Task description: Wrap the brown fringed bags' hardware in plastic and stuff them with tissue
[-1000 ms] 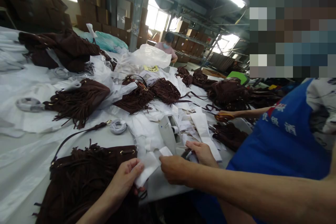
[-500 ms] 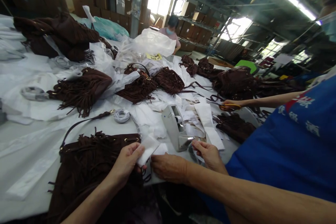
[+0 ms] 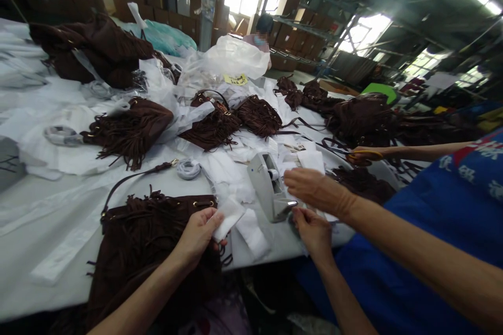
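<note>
My left hand (image 3: 201, 233) is closed on a folded piece of white wrapping sheet (image 3: 228, 218), pinched between thumb and fingers. It is above the right side of a dark brown fringed bag (image 3: 157, 241) with a strap and gold eyelets. My right hand (image 3: 313, 233) has its fingertips pinched at the cutting edge of a grey tape dispenser (image 3: 264, 183); a bit of clear tape seems to be in them, though it is hard to see. Another white piece (image 3: 253, 234) lies flat between my hands, near the table edge.
A co-worker in a blue apron (image 3: 444, 241) stands close on the right. One co-worker's hand (image 3: 314, 188) hovers over the dispenser; another grips scissors (image 3: 365, 156) by orange handles. More brown fringed bags (image 3: 257, 115) and white wrapping cover the table. A coiled grey strap (image 3: 187, 169) lies behind the bag.
The co-worker's hand has lifted from the table edge between my hands, up and right past the dispenser, uncovering the white piece. My hands have barely moved; the view has turned slightly left.
</note>
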Available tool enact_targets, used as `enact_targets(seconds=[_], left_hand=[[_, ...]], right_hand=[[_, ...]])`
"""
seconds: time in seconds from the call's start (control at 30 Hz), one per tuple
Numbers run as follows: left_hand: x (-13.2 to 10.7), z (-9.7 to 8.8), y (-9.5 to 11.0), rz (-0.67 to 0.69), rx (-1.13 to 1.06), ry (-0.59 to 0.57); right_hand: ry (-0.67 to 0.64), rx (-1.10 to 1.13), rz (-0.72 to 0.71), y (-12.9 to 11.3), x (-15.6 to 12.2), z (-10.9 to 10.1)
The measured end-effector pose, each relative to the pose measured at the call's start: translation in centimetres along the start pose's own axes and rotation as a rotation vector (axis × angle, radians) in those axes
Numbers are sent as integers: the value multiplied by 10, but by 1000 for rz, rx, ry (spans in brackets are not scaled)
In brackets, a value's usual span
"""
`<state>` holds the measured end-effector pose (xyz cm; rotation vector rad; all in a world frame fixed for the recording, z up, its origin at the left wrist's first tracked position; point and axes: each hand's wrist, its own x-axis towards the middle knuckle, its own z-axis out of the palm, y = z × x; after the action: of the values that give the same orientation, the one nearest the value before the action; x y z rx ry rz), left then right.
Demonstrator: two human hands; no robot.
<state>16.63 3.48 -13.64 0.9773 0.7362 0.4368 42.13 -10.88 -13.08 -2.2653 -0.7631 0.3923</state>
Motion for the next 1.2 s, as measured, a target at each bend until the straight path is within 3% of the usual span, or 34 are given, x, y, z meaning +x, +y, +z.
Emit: enact_targets(seconds=[0.1,0.17,0.27,0.37,0.57,0.67,0.77,0.93,1.2], left_hand=[[1,-3,-1,-2,5,14],[1,-4,0,-4,-1,23],[0,-2,1,-2,-8,22],[0,0,1,-2,2,13],[3,-1,-3,3,2,17],[4,-2,-4,8,-9,16],[4,-1,-4,-2,-6,15],[2,1,0,0,24,1],[-1,1,-4,17,134,-42]], right_hand=[[172,-40,1,3,-5,4],[197,-36,-10,5,-7,5],[175,31,8,5,-7,2],[116,245,116,-4,-8,-5],[-32,545,235,-50,-2,-35],[-29,587,243,-64,-6,-52],[-13,553,262,-58,-24,-59],[56,535,354,-27,-51,-38],[36,562,442,-3,-46,4]])
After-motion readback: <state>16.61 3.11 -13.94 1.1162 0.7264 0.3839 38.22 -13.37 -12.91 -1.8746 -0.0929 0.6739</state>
